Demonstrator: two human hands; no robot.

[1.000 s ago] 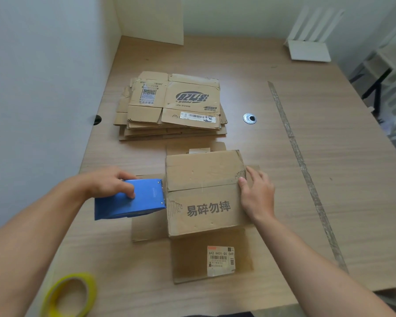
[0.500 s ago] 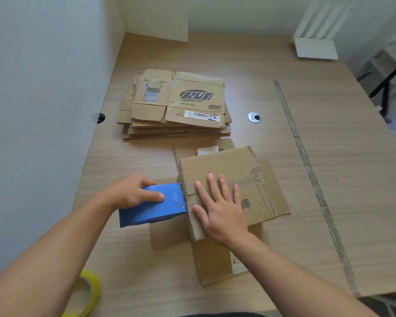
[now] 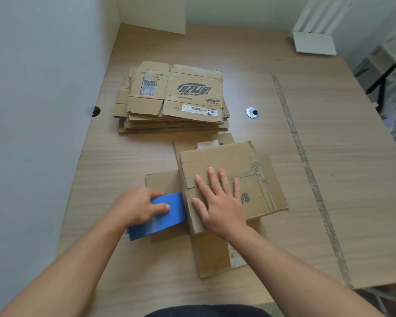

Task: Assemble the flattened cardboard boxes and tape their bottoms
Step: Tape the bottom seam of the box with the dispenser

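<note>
Head: right hand (image 3: 220, 207) flat on box (image 3: 226, 156); left hand (image 3: 137, 207) holds blue dispenser (image 3: 168, 219).

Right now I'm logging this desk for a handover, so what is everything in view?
Table: one, light wood, under everything.
Flattened boxes: one stack, brown, table's far middle.
Box: one, brown, bottom up, before the stack.
Tape dispenser: one, blue, at the box's left edge.
Grommet: one, silver, right of the stack.
Tape strip: one, clear, along the table's right.
Rack: one, white, far right corner.
Hands: left hand grips the dispenser; right hand flat on the box.
</note>
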